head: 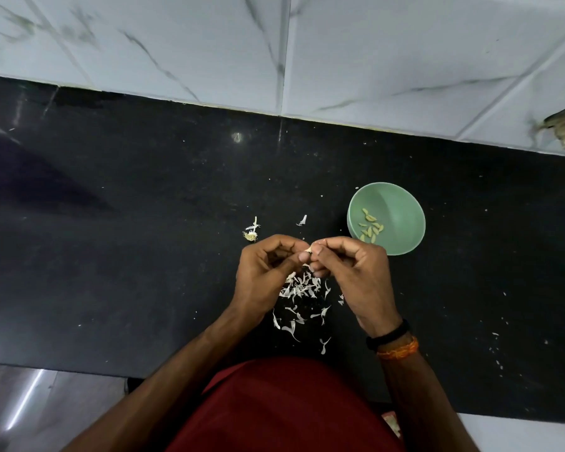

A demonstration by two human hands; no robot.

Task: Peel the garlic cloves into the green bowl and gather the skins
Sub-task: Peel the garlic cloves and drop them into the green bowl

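My left hand (263, 270) and my right hand (356, 272) meet over the black counter, and both pinch one small garlic clove (309, 249) between thumbs and fingertips. Only a pale tip of the clove shows. A green bowl (402, 203) stands just right of my right hand, with several peeled cloves (370, 227) inside it. Below and between my hands lies a loose scatter of white garlic skins (302, 295). A garlic root stub (251, 235) with a bit of stem lies left of my hands.
The black counter (144, 223) runs across the view, with a white marbled tile wall (307, 44) behind it. One stray skin (302, 220) lies beyond my hands. Small white flecks dot the counter at right. The counter's front edge is near my red shirt.
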